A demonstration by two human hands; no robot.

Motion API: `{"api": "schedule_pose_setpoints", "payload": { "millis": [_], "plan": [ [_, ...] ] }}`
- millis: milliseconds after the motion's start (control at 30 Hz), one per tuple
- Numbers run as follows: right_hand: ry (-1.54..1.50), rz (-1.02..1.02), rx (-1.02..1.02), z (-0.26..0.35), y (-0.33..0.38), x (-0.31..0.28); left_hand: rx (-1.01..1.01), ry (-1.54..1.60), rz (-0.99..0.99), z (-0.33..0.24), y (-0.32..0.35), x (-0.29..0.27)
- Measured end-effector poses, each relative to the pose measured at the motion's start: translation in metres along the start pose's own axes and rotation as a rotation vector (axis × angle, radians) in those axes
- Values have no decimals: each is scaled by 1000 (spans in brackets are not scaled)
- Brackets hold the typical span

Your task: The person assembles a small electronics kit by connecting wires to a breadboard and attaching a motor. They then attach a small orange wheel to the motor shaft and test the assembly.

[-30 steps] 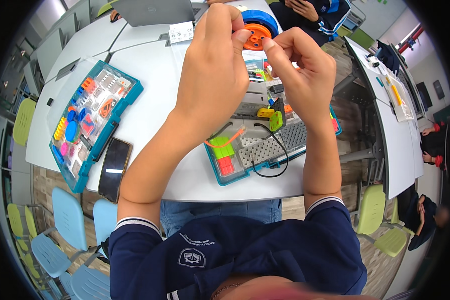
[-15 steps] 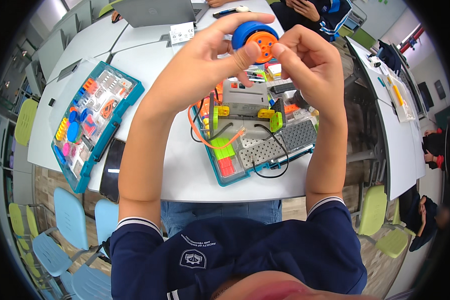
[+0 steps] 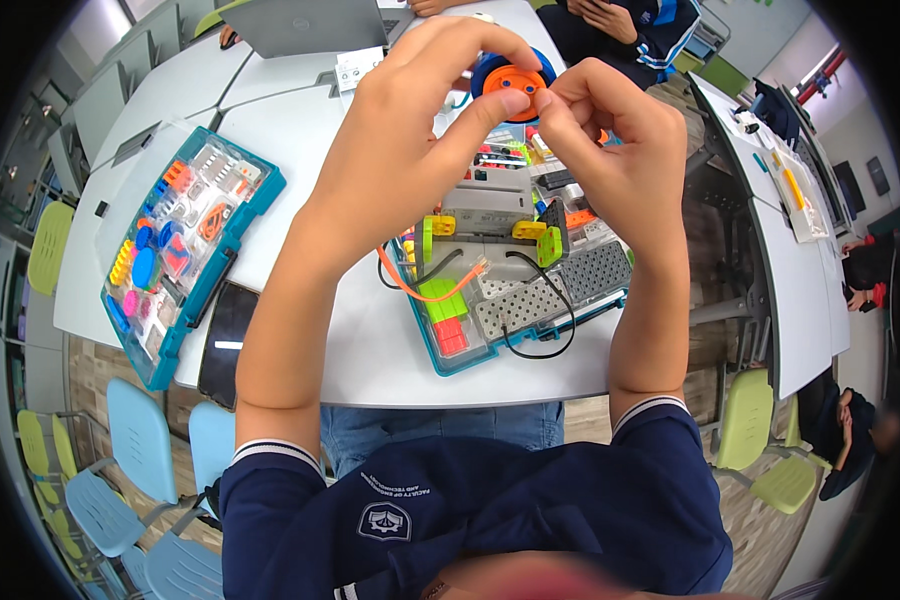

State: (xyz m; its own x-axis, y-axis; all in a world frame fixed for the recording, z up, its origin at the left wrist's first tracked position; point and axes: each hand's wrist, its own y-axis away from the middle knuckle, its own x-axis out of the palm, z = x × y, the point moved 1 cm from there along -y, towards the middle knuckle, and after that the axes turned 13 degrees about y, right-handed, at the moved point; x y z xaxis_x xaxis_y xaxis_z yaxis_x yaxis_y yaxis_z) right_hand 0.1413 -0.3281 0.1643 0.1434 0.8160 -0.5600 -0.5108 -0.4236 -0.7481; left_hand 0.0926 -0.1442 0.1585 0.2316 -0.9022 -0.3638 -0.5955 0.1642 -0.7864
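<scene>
Held up above the far part of the table is a wheel [image 3: 510,78] with a blue tyre and an orange hub. My left hand [image 3: 380,140] grips it, the thumb lying on the hub and the fingers curled over the tyre. At the hub's right edge, the thumb and forefinger of my right hand [image 3: 630,140] are pinched together; anything small between them is hidden. Below my hands, a grey controller block [image 3: 488,200] with yellow and lime-green side pieces rests over an open parts case [image 3: 470,357], with black cables and an orange cable [image 3: 435,297] around it.
Another teal-edged parts case [image 3: 205,275] lies at the left, beside a dark phone-like slab [image 3: 228,340] at the table edge. A grey laptop [image 3: 305,28] and a white paper card [image 3: 358,66] are farther back. Other people sit across the table and at the right.
The wheel has shifted slightly left and tilted a little. My right fingertips have moved slightly left with it, close to my left thumb.
</scene>
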Motion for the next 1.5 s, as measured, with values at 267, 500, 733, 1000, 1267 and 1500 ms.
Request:
{"api": "schedule_pose_setpoints", "payload": {
  "millis": [267, 500, 733, 1000, 1267, 1500],
  "plan": [
    [52, -29, -86, 3, 1, 3, -118, -42, -72, -9, 2, 5],
    [-129, 31, 17, -8, -2, 2, -57, -9, 57, -11, 0, 2],
    [-345, 123, 107, -12, 0, 1, -33, 119, 29, -1, -1, 3],
    [-483, 250, 213, -2, -2, -6, 7, 71, -40, -4, -1, 0],
    [-500, 252, 246, -1, -2, -3, -18, -89, -69, -10, 0, 3],
    [-532, 279, 263, -3, -2, -5, -30, -113, -82, -10, 1, 5]
  ]
}}
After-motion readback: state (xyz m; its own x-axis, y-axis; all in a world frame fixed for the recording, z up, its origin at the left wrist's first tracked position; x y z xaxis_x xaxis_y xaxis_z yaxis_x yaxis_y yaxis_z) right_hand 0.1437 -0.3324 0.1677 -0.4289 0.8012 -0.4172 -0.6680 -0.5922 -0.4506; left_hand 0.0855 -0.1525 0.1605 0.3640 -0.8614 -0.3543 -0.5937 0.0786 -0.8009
